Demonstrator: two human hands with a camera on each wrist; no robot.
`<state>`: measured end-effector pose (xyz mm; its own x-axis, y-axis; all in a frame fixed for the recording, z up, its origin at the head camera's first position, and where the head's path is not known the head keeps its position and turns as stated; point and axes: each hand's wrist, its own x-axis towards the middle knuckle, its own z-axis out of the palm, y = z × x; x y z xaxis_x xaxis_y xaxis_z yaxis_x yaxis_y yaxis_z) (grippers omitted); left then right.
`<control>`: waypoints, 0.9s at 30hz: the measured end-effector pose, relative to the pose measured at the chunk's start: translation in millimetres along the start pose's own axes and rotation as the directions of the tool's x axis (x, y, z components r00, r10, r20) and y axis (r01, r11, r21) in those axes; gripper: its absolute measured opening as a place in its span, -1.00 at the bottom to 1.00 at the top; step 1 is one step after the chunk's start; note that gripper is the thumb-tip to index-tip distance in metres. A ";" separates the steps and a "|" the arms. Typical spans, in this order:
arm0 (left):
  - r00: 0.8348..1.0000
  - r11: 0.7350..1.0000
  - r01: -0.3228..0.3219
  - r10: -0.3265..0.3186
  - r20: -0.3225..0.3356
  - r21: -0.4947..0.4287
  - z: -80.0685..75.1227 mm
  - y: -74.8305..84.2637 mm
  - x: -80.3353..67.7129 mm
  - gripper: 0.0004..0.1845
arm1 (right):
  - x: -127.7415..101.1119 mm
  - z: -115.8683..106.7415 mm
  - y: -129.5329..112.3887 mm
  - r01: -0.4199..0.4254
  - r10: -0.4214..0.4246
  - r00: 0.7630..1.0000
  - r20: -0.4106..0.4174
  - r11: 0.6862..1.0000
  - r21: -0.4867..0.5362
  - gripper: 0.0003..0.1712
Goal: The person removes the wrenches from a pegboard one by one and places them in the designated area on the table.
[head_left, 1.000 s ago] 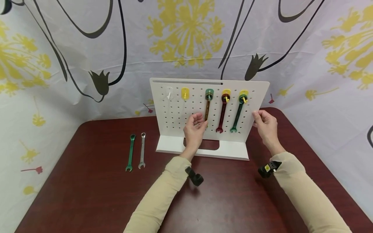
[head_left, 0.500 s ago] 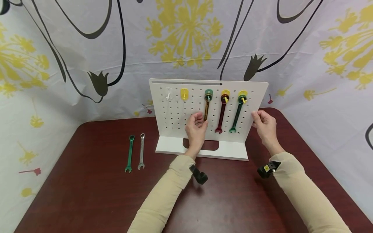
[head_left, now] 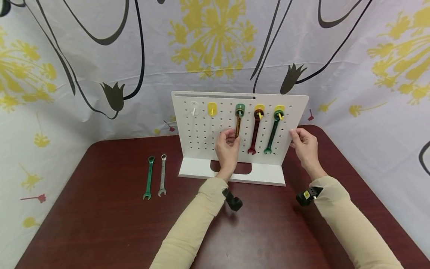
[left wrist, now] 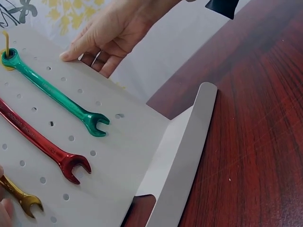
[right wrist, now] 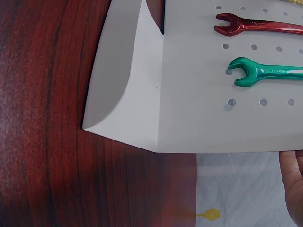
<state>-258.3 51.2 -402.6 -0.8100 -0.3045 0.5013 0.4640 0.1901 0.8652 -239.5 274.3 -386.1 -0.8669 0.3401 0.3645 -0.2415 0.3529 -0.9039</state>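
Note:
My left hand (head_left: 227,149) pinches the lower part of a gold combination wrench (head_left: 238,127). That wrench's ring end is on the green hook (head_left: 240,107) of a white pegboard stand (head_left: 201,130). In the left wrist view the wrench's open end (left wrist: 29,204) sticks out past my fingertips (left wrist: 5,210). My right hand (head_left: 306,146) grips the board's right edge between thumb and fingers. To the right of the gold wrench, a red wrench (head_left: 255,132) and a green wrench (head_left: 273,132) hang on yellow hooks, open ends down.
Another green wrench (head_left: 149,178) and a silver wrench (head_left: 162,175) lie side by side on the dark red table (head_left: 100,209), left of the stand. A clear hook (head_left: 194,108) and a yellow hook (head_left: 212,109) on the board bear nothing. A patterned cloth (head_left: 215,45) hangs behind.
My left hand has shifted slightly right and up along the gold wrench, and its forearm has swung right. My right hand keeps its hold on the board's edge.

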 end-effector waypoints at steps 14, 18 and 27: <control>1.000 0.991 -0.030 0.030 0.002 0.127 -0.4 -0.9 0.0 -0.78 | 0.5 0.6 1.2 -0.010 0.010 1.000 -0.001 1.000 -0.008 -0.82; 0.999 0.989 -0.036 0.035 0.012 0.141 -1.2 0.1 0.1 -0.79 | 1.9 -0.1 1.8 -0.018 0.018 1.000 0.013 1.000 0.006 -0.83; 0.998 0.984 -0.057 0.052 0.036 0.170 -3.6 -0.3 2.9 -0.79 | 1.9 0.7 2.3 -0.018 0.018 1.000 -0.004 1.000 -0.024 -0.77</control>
<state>-259.5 46.9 -401.4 -0.7974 -0.2605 0.5444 0.4415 0.3633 0.8205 -242.0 275.2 -387.7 -0.8694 0.3497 0.3490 -0.2154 0.3673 -0.9048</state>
